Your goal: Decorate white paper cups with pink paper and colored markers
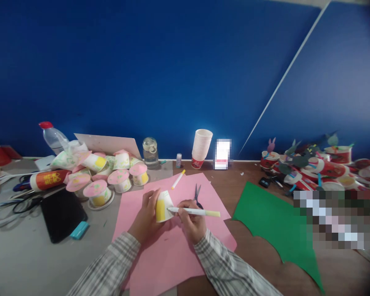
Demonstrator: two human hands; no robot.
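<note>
My left hand (146, 218) is wrapped round a white paper cup (169, 202) with a yellow painted band, tilted on its side above pink paper (160, 263). My right hand (193, 222) grips a white marker (193, 211) with a pale yellow end, its tip touching or very near the cup's white side. Dark scissors (197, 196) lie on the pink paper just beyond my right hand, partly hidden by it. A second marker (178, 179), white with orange-yellow ends, rests at the paper's far edge.
Decorated cups (119, 181) with pink tops crowd the left, near a black tablet (64, 214) and blue eraser-like block (79, 230). Behind stand a glass jar (150, 152) and stacked cups (201, 146). Green paper (274, 226) lies right, below piled red cups (323, 168).
</note>
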